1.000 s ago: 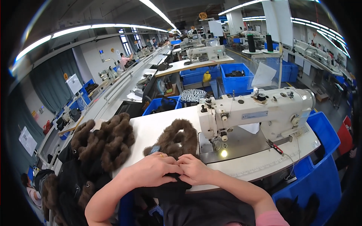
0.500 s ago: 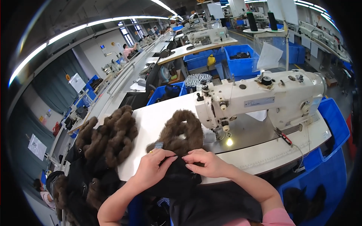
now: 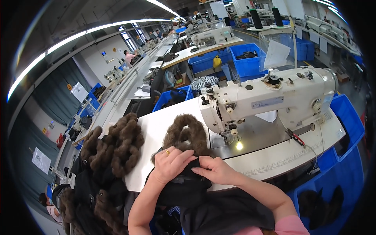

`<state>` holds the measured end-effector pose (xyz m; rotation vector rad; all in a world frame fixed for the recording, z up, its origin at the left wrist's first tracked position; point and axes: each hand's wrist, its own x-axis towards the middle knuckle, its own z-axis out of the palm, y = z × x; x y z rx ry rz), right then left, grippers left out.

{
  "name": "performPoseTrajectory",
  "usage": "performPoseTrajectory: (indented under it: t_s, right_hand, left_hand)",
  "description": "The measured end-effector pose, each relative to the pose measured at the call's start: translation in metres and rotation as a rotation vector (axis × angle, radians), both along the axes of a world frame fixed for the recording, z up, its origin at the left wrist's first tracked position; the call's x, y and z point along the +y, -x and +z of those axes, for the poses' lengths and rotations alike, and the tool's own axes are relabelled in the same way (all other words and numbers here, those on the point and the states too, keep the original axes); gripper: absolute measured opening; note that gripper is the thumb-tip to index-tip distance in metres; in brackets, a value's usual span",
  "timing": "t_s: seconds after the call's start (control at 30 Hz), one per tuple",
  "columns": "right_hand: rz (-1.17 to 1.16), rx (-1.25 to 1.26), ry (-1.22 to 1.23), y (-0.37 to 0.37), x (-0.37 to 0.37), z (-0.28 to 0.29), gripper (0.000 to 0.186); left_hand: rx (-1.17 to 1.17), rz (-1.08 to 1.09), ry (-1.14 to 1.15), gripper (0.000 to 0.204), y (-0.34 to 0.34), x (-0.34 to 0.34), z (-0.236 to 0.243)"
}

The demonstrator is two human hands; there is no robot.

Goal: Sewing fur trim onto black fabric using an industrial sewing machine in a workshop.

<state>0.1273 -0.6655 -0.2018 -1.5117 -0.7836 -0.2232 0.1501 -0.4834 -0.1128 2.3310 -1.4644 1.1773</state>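
A piece of black fabric [image 3: 182, 192] hangs over the front edge of the white table, with a loop of brown fur [image 3: 201, 137] lying flat on the tabletop beyond it. My left hand [image 3: 170, 164] rests over the fabric's upper part, fingers bent around it just below the fur. Close by on the right, my right hand [image 3: 215, 170] pinches the fabric's edge between thumb and fingers. The white sewing machine [image 3: 254, 102] stands right of the fur loop, its lamp lit beside the needle. My fingers cover the place where fur and fabric meet.
More brown fur pieces [image 3: 127, 150] with black cloth are heaped at the table's left end. Red-handled thread snips [image 3: 295, 138] lie near the machine's base. Blue bins [image 3: 350, 121] stand at the right, one below holding dark pieces. Thread cones [image 3: 255, 18] rise behind the machine.
My left hand has moved up and to the right, turning over the fabric and hiding the small grey piece that showed there. My right hand has shifted slightly right, still pinching.
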Motion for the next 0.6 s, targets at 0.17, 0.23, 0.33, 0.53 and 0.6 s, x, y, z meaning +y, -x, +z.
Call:
performPoseTrajectory:
  t_s: [0.17,0.23,0.33,0.53,0.6]
  right_hand:
    - [-0.119,0.146,-0.047,0.008,0.003,-0.001,0.018]
    - [-0.106,0.25,-0.176,0.006,0.006,-0.007,0.019]
    - [-0.138,0.216,-0.193,0.006,0.008,-0.01,0.02]
    - [-0.253,0.042,-0.059,0.006,0.004,-0.014,0.019]
    - [-0.252,0.096,-0.113,0.008,0.004,-0.014,0.019]
  left_hand:
    - [0.201,0.181,0.207,0.023,0.016,0.003,-0.002]
    - [0.271,0.298,0.224,0.019,0.024,0.019,-0.006]
    - [0.461,0.283,0.288,0.013,0.024,0.026,-0.007]
    - [0.316,-0.052,0.341,0.02,0.036,0.018,-0.007]
    - [0.266,-0.024,0.248,0.024,0.04,0.017,-0.003]
